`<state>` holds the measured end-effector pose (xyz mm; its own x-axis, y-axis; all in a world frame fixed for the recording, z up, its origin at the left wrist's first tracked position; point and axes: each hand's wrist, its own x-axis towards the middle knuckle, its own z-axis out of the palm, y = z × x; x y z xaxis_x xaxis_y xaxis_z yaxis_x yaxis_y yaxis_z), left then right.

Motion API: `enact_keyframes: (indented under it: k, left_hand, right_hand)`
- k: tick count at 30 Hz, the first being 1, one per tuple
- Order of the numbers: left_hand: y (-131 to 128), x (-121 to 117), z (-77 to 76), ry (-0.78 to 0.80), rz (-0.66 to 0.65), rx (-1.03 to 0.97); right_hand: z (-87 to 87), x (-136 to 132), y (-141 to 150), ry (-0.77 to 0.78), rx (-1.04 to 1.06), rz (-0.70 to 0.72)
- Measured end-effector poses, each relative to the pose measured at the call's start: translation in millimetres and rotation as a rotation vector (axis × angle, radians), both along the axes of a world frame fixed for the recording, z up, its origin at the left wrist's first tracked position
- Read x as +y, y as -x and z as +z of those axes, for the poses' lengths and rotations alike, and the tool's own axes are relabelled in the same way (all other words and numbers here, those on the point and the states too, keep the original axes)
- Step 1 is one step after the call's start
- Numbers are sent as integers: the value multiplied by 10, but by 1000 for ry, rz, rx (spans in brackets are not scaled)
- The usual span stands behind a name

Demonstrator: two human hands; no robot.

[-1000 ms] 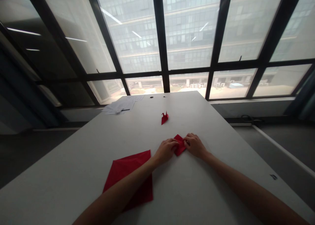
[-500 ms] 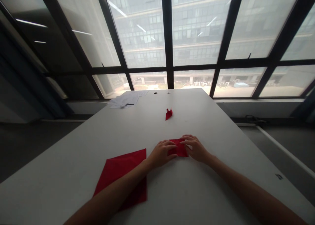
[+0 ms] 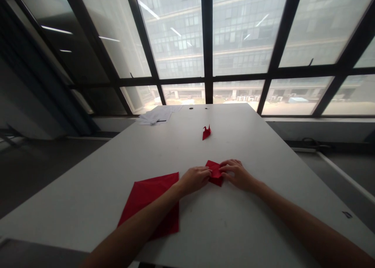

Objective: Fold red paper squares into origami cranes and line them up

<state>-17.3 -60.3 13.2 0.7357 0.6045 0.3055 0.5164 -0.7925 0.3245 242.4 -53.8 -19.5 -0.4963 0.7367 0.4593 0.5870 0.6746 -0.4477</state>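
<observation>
A small folded piece of red origami paper (image 3: 215, 172) lies on the white table between my two hands. My left hand (image 3: 195, 179) grips its left edge with fingers bent together. On the opposite side, my right hand (image 3: 236, 174) pinches the right edge between thumb and fingers. The fingertips cover parts of both edges. Under and beside my left forearm rests a larger red paper sheet (image 3: 152, 192), partly hidden by the arm. Farther back, beyond my hands, stands a folded red paper crane (image 3: 206, 132).
White paper sheets (image 3: 156, 115) lie at the far left of the table (image 3: 246, 139), with a dark pen (image 3: 161, 121) on them. A small dark mark or label (image 3: 347, 214) is near the right edge. Tall windows rise behind the table.
The small red paper has turned, its corners now pointing up and down. My fingers have shifted to its left and right edges. The whole view has swung slightly left.
</observation>
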Motion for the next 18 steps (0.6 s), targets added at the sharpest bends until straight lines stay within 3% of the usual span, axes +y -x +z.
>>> enact_keyframes:
  k: [5,18]
  left_hand:
    - [38,-46,-12,4,78,-20]
    - [30,-1,-11,63,146,-45]
  right_hand:
    - [-9,9,-2,-5,-15,68]
    - [-85,104,16,-30,99,35]
